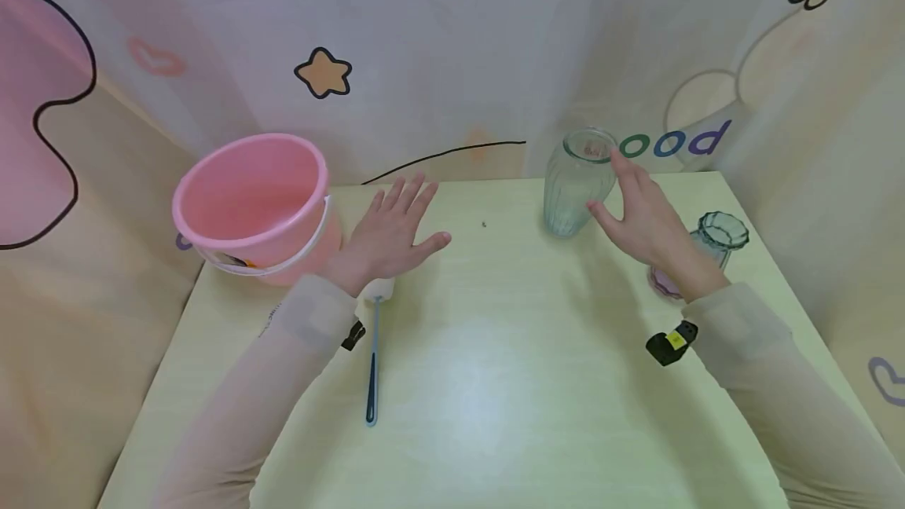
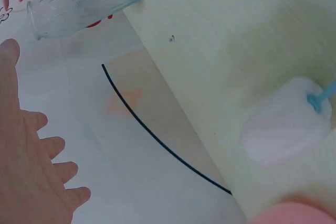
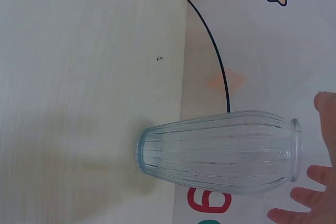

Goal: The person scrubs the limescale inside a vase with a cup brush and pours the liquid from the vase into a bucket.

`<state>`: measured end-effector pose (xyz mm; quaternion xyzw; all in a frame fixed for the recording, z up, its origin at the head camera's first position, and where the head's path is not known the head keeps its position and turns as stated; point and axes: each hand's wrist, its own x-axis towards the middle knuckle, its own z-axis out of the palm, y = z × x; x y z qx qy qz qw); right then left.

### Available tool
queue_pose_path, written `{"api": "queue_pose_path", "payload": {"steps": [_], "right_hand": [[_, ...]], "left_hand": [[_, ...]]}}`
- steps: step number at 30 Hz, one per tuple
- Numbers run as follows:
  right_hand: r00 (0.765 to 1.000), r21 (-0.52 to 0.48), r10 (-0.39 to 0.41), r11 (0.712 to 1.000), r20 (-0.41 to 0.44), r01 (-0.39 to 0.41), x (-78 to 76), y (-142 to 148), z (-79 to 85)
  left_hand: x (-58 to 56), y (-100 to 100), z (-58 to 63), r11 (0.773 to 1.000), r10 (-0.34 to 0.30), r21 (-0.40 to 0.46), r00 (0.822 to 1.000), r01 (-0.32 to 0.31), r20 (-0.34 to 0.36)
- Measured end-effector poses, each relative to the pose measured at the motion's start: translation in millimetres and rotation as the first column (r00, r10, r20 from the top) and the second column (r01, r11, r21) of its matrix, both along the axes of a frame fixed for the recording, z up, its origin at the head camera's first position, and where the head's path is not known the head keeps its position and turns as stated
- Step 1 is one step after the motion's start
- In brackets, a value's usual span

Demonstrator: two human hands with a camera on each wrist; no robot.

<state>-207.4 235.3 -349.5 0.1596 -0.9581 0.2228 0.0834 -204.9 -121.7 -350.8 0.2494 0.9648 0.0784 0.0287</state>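
My left hand (image 1: 392, 238) hovers, fingers spread and palm down, beside the pink bucket (image 1: 320, 171). Below it lies a long-handled sponge brush, whose white head (image 2: 281, 124) is partly hidden by the hand in the head view; its slim blue handle (image 1: 371, 383) points toward me. My right hand (image 1: 646, 218) is raised next to a tall ribbed clear glass vase (image 1: 566, 199), thumb and fingers apart around its upper right side, not gripping it. The vase stands upright near the table's back edge. Neither hand holds anything.
A smaller glass vase with a scalloped rim (image 1: 724, 232) stands at the right, partly hidden behind my right wrist; purplish glass shows at its base. The bucket's white handle (image 1: 300, 254) hangs down its front. A printed curtain (image 1: 438, 61) hangs behind the pale table (image 1: 481, 360).
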Motion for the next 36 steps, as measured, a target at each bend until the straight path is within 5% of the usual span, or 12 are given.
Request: {"api": "queue_pose_path", "payload": {"steps": [13, 19, 29, 36], "right_hand": [[0.993, -0.154, -0.118, 0.982, -0.015, 0.114, -2.9, 2.5, -16.4], [0.990, -0.219, -0.141, 0.966, -0.012, 0.135, -6.1, 2.8, -26.1], [0.981, -0.316, -0.190, 0.929, 0.040, 0.193, -13.9, 7.4, -40.8], [0.986, -0.399, -0.157, 0.901, 0.064, 0.170, -19.4, 11.5, -50.5]], "left_hand": [[-15.7, 27.1, -31.4, 0.981, -0.015, 0.192, 0.997, 0.029, -0.071], [-27.1, 50.7, -43.3, 0.940, -0.015, 0.337, 0.995, 0.047, -0.097], [-45.2, 98.0, -59.1, 0.880, 0.023, 0.475, 1.000, -0.011, -0.020], [-52.9, 111.9, -63.1, 0.835, 0.030, 0.548, 0.999, -0.044, 0.034]]}}
